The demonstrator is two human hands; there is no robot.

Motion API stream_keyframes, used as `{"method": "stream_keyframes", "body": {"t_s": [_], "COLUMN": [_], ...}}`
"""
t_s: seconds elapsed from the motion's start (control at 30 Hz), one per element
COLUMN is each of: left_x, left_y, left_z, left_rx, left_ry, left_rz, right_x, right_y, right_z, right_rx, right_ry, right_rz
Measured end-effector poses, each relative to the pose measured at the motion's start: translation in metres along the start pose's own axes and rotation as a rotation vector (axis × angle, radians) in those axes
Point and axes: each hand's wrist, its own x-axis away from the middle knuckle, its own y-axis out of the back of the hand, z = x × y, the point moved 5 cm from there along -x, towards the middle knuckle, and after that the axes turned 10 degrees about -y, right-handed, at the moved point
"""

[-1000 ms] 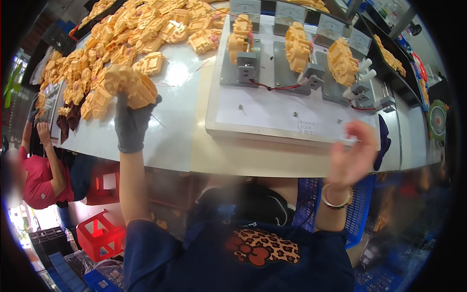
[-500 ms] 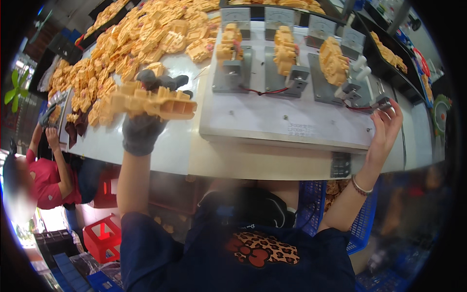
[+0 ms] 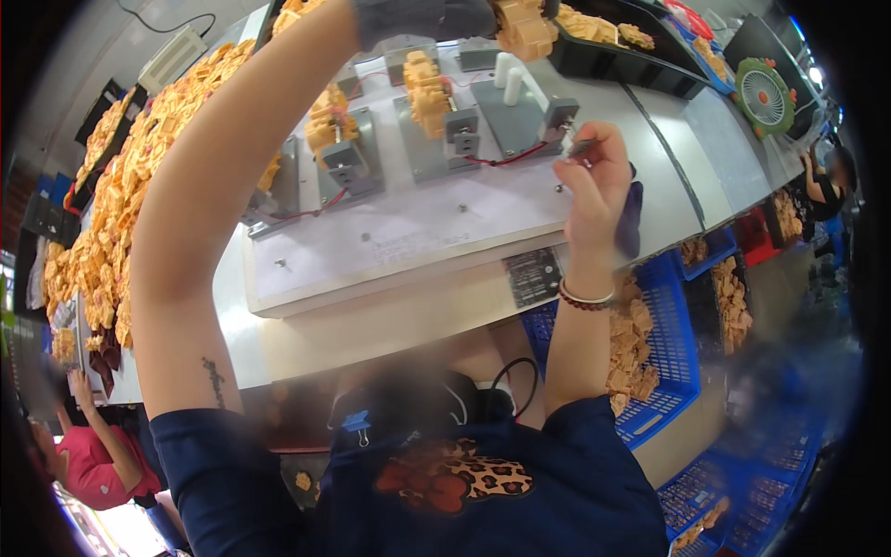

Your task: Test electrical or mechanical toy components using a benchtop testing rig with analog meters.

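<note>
My left hand (image 3: pixel 422 19), in a dark glove, is stretched to the far edge of view. It grips a tan moulded plastic part (image 3: pixel 527 30) above the right end of a white test board (image 3: pixel 418 237); its fingertips are mostly cut off. The board's rightmost fixture plate (image 3: pixel 506 116) carries white pegs (image 3: pixel 512 85) and no tan part. My bare right hand (image 3: pixel 599 181) pinches a small grey metal lever (image 3: pixel 579 147) beside that fixture's grey block (image 3: pixel 561 115). Further left, tan parts (image 3: pixel 426 93) sit upright in the neighbouring fixtures, with red and black wires at their blocks.
A large heap of tan parts (image 3: pixel 176 139) covers the table's left side. Behind the board is a black tray (image 3: pixel 640 67) of parts. A green fan (image 3: pixel 765 97) stands far right. Blue baskets (image 3: pixel 682 362) hold parts below the table. A co-worker in red (image 3: pixel 97 464) sits at left.
My left hand has carried the tan part from the left of the board to its far right. The rightmost fixture's metal lever stays in my right hand. The view has turned right.
</note>
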Motion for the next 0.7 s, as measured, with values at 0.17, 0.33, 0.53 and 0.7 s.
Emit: {"method": "stream_keyframes", "body": {"t_s": [0.17,0.33,0.53,0.7], "left_x": [-0.026,-0.019,0.002,0.049], "left_y": [-0.05,-0.082,-0.079,-0.04], "left_z": [0.062,0.08,0.058,-0.041], "left_rx": [0.088,-0.143,-0.568,-0.648], "left_ry": [0.062,0.019,0.129,-0.18], "left_rz": [0.289,0.399,0.226,-0.222], "right_x": [-0.001,0.0,0.007,0.02], "right_y": [0.001,0.005,-0.001,0.026], "right_z": [0.001,-0.001,0.011,0.014], "right_rx": [0.048,-0.073,0.216,0.679], "right_ry": [0.011,-0.037,0.037,0.015], "right_rz": [0.01,0.046,-0.061,-0.224]}}
